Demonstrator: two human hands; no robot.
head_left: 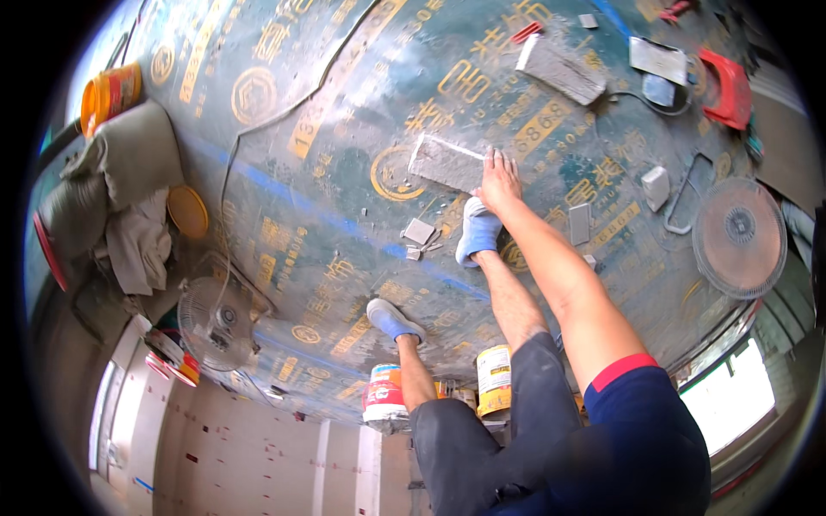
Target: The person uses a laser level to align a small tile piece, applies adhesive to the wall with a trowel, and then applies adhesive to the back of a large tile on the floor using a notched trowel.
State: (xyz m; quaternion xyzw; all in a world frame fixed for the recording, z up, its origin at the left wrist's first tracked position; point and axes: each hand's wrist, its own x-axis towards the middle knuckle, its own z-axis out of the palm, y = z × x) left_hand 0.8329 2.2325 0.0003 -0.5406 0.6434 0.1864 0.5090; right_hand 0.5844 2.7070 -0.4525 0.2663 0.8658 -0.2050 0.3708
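The right hand (499,182) reaches down to the floor sheet (327,215), fingers spread flat on the near end of a grey tile slab (446,162), seemingly pressing rather than gripping. The left hand is out of view. A one-handed lift could let the slab tip and drop onto the blue shoe (476,229) just beside it.

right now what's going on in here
A person is bending over a floor covered in green printed protective sheeting, reaching down with the right hand to the edge of a grey rectangular tile lying flat on it. The fingers rest on the tile's right end; it has not been lifted. The left hand is out of view. Both feet in blue shoes stand just behind the tile. Small tile offcuts lie near the feet, another grey slab sits farther off, and paint buckets stand behind.
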